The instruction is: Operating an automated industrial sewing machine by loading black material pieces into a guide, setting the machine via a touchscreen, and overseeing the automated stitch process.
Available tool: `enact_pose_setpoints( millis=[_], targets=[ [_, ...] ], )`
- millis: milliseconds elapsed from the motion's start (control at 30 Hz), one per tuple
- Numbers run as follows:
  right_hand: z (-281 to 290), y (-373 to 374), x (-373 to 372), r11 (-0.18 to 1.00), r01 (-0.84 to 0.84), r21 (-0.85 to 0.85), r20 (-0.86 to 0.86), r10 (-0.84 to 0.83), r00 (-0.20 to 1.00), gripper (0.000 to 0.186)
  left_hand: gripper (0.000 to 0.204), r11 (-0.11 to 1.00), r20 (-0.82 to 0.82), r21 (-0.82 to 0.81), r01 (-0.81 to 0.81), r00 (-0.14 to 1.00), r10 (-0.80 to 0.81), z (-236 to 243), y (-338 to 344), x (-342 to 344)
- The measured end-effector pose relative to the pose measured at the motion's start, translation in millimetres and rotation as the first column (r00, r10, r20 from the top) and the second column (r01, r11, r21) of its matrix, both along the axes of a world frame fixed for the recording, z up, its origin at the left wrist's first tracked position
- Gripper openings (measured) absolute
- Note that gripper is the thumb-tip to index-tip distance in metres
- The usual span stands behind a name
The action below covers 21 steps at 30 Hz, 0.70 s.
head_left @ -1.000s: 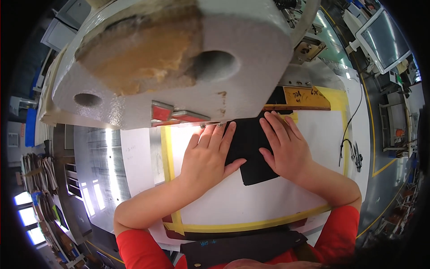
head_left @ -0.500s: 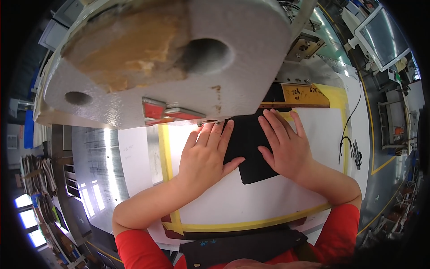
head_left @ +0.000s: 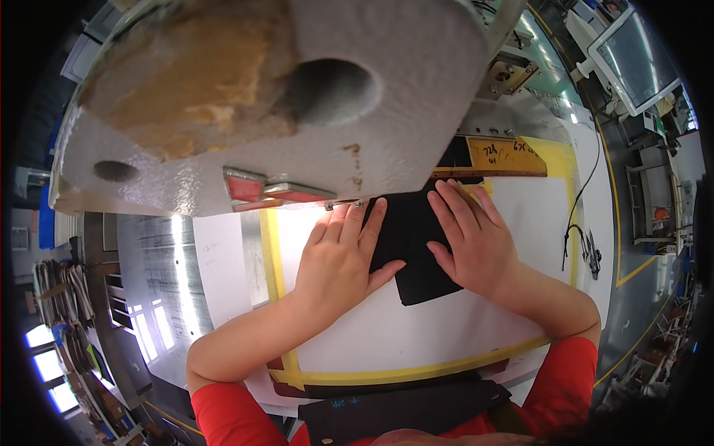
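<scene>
A dark flat piece [head_left: 407, 245], fabric-like, lies on a white sheet [head_left: 416, 334] edged with yellow tape. My left hand [head_left: 338, 260] rests on its left side, fingers stretched out and thumb apart, some fingertips under the lower edge of a large grey machine head [head_left: 297, 149]. My right hand [head_left: 468, 245] lies on the piece's right side with fingers spread, just below a yellowish-brown guide bar [head_left: 506, 167] with handwritten marks. The head has a worn tan patch, two holes and red metal-framed plates, and hides what is beneath it.
A metal bed [head_left: 171, 312] extends left, beside stacked sheets [head_left: 59, 297]. A dark cord [head_left: 576, 208] and a small dark tool [head_left: 593, 260] lie at the right. A monitor [head_left: 632, 63] stands at upper right; racks [head_left: 651, 201] are beyond the floor's yellow line.
The machine head appears slightly farther left and larger in my view. Both hands and the dark piece have shifted very slightly left and up in the picture; the hands keep their spread pose.
</scene>
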State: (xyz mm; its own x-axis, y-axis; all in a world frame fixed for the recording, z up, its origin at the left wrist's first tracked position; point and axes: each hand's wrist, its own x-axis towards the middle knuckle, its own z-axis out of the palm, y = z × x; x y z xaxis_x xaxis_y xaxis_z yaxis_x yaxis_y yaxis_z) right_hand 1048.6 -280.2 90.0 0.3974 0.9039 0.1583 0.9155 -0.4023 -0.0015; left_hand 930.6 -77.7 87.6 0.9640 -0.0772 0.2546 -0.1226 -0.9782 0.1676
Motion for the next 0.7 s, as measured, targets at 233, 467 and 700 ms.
enact_pose_setpoints(
  millis=[233, 467, 700],
  targets=[
    [0.0, -0.8, 1.4, 1.0, -0.013, 0.016, -0.002, 0.013, 1.0, 0.065, 0.079, 1.0, -0.009, -0.023, -0.003, 1.0, 0.003, 1.1, -1.5, 1.0],
    [-0.8, -0.5, 3.0, 0.999, -0.045, 0.028, -0.019, 0.045, 0.999, 0.064, 0.078, 0.999, -0.039, -0.038, -0.014, 0.999, 0.012, 1.9, -1.5, 0.6],
    [-1.0, 0.3, 3.3, 0.999, -0.038, 0.023, -0.053, 0.039, 0.998, 0.065, 0.077, 0.999, -0.066, -0.031, -0.036, 0.997, 0.034, 4.4, -1.5, -0.7]
  ],
)
